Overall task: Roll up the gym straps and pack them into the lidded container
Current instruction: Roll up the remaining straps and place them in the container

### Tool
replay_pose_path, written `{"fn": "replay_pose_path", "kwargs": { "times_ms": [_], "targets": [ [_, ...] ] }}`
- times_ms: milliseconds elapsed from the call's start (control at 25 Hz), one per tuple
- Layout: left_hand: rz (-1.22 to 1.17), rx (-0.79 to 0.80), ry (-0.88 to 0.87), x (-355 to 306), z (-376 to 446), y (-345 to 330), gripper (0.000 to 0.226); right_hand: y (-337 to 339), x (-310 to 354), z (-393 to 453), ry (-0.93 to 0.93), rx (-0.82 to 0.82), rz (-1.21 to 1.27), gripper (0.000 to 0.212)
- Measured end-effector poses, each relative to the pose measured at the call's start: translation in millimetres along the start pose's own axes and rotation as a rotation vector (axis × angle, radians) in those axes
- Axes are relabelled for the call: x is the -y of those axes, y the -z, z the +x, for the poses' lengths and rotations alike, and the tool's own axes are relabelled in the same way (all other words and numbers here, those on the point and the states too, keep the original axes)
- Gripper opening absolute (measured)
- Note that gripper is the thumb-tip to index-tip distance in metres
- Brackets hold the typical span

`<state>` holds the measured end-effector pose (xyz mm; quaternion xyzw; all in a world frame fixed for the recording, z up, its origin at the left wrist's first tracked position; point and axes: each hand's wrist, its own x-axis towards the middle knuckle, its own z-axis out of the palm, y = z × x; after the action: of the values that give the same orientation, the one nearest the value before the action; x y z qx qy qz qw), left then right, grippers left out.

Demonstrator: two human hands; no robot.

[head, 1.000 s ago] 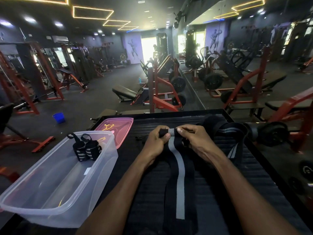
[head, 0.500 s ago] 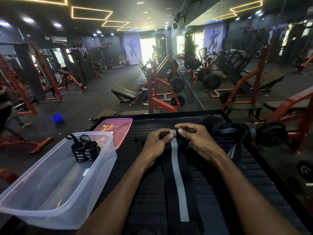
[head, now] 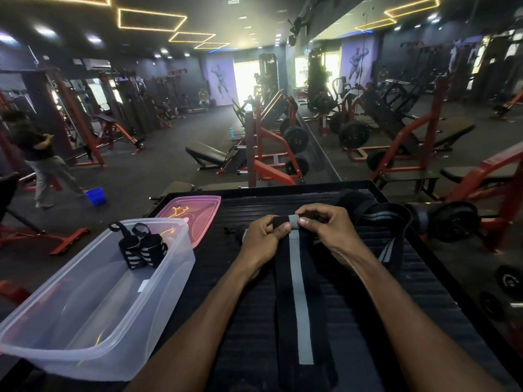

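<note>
A long black gym strap (head: 300, 301) with a grey middle stripe lies lengthwise on the black ribbed platform (head: 424, 306). Its far end is rolled into a small tight roll. My left hand (head: 261, 239) and my right hand (head: 328, 230) pinch that roll from either side, thumbs on top. A second loose black strap (head: 382, 219) with grey stripes lies heaped behind my right hand. The clear plastic container (head: 70, 335) stands at the left and holds two rolled black-and-white straps (head: 141, 247). Its pink lid (head: 195, 207) lies flat behind it.
The platform's far edge (head: 283, 189) is just beyond the hands. Red and black gym machines and benches fill the floor behind. A person (head: 36, 154) walks at the far left near a blue bucket (head: 96, 196). A mirror wall runs along the right.
The roll at the strap's far end has grown slightly as both hands turn it toward me. A person has walked into view at the far left.
</note>
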<state>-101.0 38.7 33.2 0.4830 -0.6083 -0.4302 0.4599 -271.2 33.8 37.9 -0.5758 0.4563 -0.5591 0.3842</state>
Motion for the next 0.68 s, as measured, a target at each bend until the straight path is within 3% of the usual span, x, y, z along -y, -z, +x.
{"fn": "replay_pose_path", "kwargs": {
  "times_ms": [120,200,320,480,680],
  "targets": [
    [-0.012,-0.043,-0.017,-1.1,0.0,3.1,0.015,-0.8,2.1,-1.6,-0.119,0.068,0.029,0.006],
    [0.014,-0.071,-0.020,-1.3,-0.4,3.4,0.017,-0.9,3.6,-3.2,-0.177,0.133,-0.038,0.015],
    [0.089,-0.094,-0.031,0.6,2.0,0.1,0.017,-4.4,2.5,-3.6,-0.114,0.104,-0.065,0.011],
    [0.076,-0.009,0.037,-4.8,-3.1,-5.6,0.022,-7.2,1.6,-6.4,0.033,0.038,0.024,0.013],
    [0.059,-0.053,0.077,0.6,-3.1,-11.4,0.034,-17.4,-4.1,-6.8,0.040,0.019,0.056,0.016]
  ]
}}
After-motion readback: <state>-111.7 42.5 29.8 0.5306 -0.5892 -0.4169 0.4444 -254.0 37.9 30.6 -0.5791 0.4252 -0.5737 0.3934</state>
